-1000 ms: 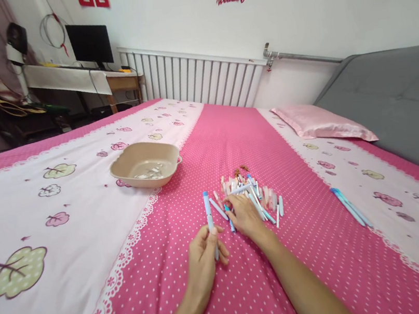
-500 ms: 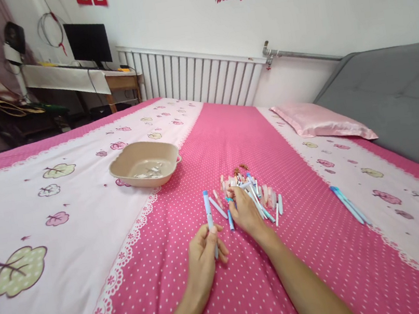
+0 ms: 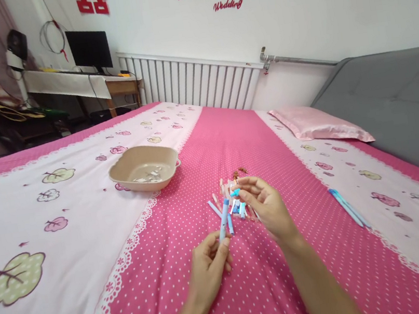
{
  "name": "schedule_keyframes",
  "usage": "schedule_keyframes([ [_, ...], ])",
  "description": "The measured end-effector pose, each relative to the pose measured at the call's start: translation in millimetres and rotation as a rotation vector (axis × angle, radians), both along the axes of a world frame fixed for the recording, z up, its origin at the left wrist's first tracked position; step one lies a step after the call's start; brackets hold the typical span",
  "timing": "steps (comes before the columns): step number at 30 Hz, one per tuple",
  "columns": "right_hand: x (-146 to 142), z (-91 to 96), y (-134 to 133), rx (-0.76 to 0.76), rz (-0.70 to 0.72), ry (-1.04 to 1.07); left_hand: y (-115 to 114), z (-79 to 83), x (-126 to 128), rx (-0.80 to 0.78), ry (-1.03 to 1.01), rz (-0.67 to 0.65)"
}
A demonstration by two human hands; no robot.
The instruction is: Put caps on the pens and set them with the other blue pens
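Observation:
My left hand (image 3: 211,266) is closed around a light blue pen (image 3: 224,222), which tilts up and to the right with its darker blue end uppermost. Between the thumb and fingers of my right hand (image 3: 269,204) is a small turquoise pen cap (image 3: 235,193), raised just over the pile. Pink, white and blue pen parts (image 3: 243,211) lie heaped on the bed, partly hidden behind my right hand. A lavender pen piece (image 3: 214,208) and a short blue piece (image 3: 230,224) rest at the heap's left side, close to my left hand.
A beige plastic basin (image 3: 119,183) with small bits inside stands to the left of the heap. On the right lie turquoise pens (image 3: 348,208) side by side. Brown bits (image 3: 241,170) sit behind the heap. A pink pillow (image 3: 318,124) leans near the grey headboard (image 3: 390,98).
My right hand has lifted from the heap and swung right, now pinching the turquoise cap. The pen in my left hand has gone from upright to tilted right. The view has tipped slightly upward.

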State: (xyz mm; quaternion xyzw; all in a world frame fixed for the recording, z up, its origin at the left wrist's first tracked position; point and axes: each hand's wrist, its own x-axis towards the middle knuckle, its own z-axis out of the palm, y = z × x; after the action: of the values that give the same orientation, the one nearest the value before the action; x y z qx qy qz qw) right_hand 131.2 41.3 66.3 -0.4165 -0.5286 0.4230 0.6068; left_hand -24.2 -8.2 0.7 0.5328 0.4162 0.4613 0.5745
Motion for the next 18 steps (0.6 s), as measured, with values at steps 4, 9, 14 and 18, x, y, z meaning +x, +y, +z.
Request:
schedule_keyframes([
  [4,2,8.9,-9,0.035,0.005,-0.028,0,-2.3,0,0.018,0.01,-0.007],
  [9,5,16.5,-16,0.064,0.051,-0.086,0,-1.6,0,0.036,0.031,0.003],
  [14,10,20.7,-20,0.091,0.083,-0.148,-1,-2.1,0,0.047,0.046,0.004],
  [18,15,21.8,-23,0.082,0.117,-0.227,0,-3.0,-1,0.092,0.093,0.034],
])
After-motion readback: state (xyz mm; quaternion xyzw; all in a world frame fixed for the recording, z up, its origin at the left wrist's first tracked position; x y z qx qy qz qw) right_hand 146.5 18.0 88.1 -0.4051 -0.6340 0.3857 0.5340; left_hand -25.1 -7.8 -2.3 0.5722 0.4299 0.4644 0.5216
